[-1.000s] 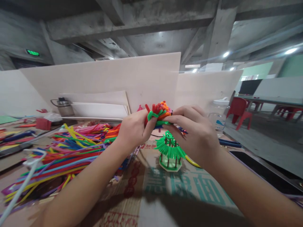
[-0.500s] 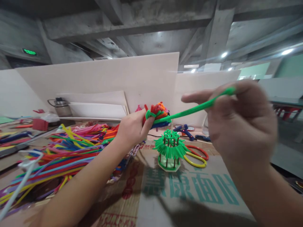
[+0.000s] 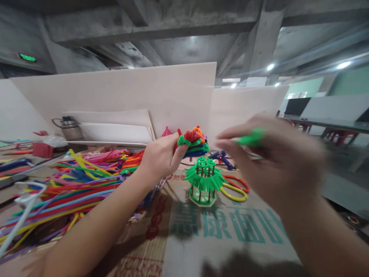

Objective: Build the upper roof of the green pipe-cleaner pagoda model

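My left hand (image 3: 160,156) is wrapped round a bundle of coloured pipe cleaners (image 3: 197,141), mostly red, orange, green and blue at the ends that show. To the right, my right hand (image 3: 276,161) is raised and smeared by motion. Its fingers pinch a green pipe cleaner (image 3: 250,137), which is apart from the bundle; much of its length cannot be made out. Below and between the hands stands a small pavilion model (image 3: 205,181) with green pipe-cleaner roofs, brown posts and an eight-sided base. Neither hand touches it.
Loose pipe cleaners (image 3: 86,184) are heaped on the left. Behind the model lies a blue glue gun (image 3: 221,158), with yellow-and-red loop handles (image 3: 236,191) beside it. Printed cardboard (image 3: 230,231) covers the table. A flask (image 3: 70,129) and white boards (image 3: 115,132) stand at the back.
The green pipe cleaner stretched from the bundle to my right hand before; now it is clear of the bundle. My right hand has turned and blurred. My left hand keeps its grip.
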A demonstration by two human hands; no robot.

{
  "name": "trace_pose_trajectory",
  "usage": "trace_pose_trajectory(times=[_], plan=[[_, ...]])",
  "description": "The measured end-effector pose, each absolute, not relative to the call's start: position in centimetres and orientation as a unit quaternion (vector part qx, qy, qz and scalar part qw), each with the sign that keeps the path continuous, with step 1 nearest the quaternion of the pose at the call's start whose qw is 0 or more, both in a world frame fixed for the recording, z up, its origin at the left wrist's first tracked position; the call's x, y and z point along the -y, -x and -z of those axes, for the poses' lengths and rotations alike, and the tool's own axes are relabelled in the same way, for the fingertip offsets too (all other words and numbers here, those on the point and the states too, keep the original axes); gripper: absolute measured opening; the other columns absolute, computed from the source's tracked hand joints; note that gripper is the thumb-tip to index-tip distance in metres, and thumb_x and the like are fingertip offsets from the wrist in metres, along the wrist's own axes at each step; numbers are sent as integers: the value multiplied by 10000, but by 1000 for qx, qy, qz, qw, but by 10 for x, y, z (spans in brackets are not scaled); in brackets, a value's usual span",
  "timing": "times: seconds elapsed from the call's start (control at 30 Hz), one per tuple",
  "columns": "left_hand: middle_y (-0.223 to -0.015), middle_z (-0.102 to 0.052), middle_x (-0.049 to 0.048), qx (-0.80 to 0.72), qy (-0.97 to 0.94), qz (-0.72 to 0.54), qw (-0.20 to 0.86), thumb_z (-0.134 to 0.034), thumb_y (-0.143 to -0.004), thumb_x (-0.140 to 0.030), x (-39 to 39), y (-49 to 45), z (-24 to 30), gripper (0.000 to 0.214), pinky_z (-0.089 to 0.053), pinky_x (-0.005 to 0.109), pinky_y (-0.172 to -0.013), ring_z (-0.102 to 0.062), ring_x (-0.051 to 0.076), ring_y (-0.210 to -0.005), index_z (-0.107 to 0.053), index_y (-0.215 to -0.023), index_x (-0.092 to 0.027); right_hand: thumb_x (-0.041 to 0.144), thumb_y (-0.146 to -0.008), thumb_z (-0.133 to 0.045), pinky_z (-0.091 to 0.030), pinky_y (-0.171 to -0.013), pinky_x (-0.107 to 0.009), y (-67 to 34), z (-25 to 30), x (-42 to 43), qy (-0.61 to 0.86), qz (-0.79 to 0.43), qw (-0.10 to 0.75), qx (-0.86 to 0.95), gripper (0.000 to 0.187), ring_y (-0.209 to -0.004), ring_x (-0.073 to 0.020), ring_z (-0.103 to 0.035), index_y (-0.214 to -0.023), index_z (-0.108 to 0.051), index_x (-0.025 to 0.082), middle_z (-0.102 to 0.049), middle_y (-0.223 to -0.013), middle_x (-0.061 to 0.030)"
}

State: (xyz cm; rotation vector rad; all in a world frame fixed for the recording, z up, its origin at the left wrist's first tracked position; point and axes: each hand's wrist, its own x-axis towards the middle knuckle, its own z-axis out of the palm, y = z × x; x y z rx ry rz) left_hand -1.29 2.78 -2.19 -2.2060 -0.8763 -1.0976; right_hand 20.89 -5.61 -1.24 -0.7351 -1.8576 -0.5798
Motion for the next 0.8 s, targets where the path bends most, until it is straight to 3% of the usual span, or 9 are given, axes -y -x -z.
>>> trace_pose_trajectory(times=[0.27, 0.4, 0.63, 0.8], plan=[[-728, -689, 61, 305, 812, 416, 273, -206, -1071, -501, -23, 11, 20, 549, -343, 313, -560, -649, 205, -652, -613, -878, -187, 427, -943, -664, -367, -557, -280, -197, 15, 23, 340, 296, 530, 718, 243, -563, -132, -512, -903, -714, 193, -616, -671, 0], [-729, -688, 57, 311, 815, 409, 267, -209, -1069, -506, -25, 11, 21, 537, -348, 312, -566, -653, 207, -666, -597, -867, -194, 364, -951, -657, -395, -575, -271, -198, 14, 26, 331, 280, 514, 740, 182, -560, -122, -507, -870, -713, 211, -633, -706, 1], [-692, -673, 47, 311, 816, 408, 268, -200, -1066, -522, -24, 8, 22, 560, -340, 308, -552, -640, 197, -630, -603, -850, -198, 208, -924, -671, -474, -635, -257, -186, 17, 24, 275, 113, 526, 797, 79, -723, -149, -633, -853, -697, 184, -689, -797, -24], [-699, -679, 59, 325, 809, 407, 275, -169, -1061, -550, -25, 9, 21, 599, -334, 312, -550, -644, 205, -633, -596, -836, -195, 192, -898, -682, -468, -613, -258, -189, 16, 23, 298, 73, 546, 779, 27, -660, -136, -608, -911, -705, 194, -701, -782, -7]])
